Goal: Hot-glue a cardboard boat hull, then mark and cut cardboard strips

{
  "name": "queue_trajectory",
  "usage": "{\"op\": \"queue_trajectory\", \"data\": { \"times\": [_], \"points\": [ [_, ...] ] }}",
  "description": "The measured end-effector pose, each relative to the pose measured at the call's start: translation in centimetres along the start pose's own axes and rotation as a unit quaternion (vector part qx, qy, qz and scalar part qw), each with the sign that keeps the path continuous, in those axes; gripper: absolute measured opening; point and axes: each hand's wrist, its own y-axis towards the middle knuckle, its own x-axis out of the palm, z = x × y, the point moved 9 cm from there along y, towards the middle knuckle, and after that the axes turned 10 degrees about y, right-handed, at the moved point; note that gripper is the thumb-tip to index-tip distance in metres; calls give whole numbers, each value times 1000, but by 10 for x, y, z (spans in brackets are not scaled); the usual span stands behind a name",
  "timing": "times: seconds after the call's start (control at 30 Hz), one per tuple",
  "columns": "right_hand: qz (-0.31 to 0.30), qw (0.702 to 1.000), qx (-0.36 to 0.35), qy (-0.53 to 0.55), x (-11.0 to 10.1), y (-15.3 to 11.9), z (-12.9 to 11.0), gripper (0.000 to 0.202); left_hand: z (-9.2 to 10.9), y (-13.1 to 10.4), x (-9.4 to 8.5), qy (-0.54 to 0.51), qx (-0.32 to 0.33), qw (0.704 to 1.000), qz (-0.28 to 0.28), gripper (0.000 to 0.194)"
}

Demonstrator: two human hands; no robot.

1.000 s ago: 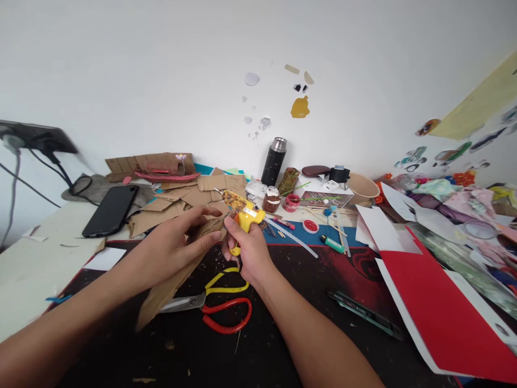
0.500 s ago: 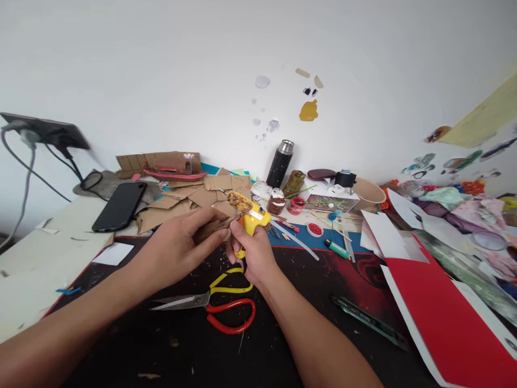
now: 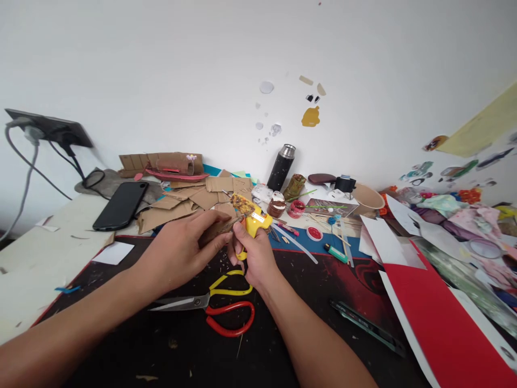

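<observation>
My left hand point(image 3: 181, 245) is closed around a thin brown piece point(image 3: 216, 229), pinched between thumb and fingers at the middle of the view. Just right of it, my right hand point(image 3: 255, 250) grips a yellow glue gun point(image 3: 255, 222) whose stained front points up and left. The thumb of my right hand rests close to the brown piece; whether it touches it cannot be made out. Below both hands, scissors point(image 3: 202, 302) with one yellow and one red handle lie on the black mat point(image 3: 169, 350), blades to the left.
Cardboard scraps point(image 3: 173, 205) and a black phone point(image 3: 120, 206) lie at the left. Behind stand a black flask point(image 3: 281, 167) and paint jars point(image 3: 277, 205). A cutter point(image 3: 367, 326), a green glue stick point(image 3: 336, 253) and red card point(image 3: 440, 323) lie at the right.
The view has shifted slightly. Both hands keep their holds, with the brown piece and the glue gun in nearly the same places.
</observation>
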Motion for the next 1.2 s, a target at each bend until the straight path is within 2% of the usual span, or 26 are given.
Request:
{"op": "queue_trajectory", "data": {
  "times": [0.17,0.67,1.2],
  "points": [
    [-2,1000,-1,6,1,0,-1,70,-2,-3,2,-4,8,1000,18,31],
    [1,999,-1,36,-1,2,2,70,12,-2,-7,8,75,995,58,18],
    [-14,999,3,34,3,0,1,71,11,-3,-6,-33,63,996,50,18]
  ]
}}
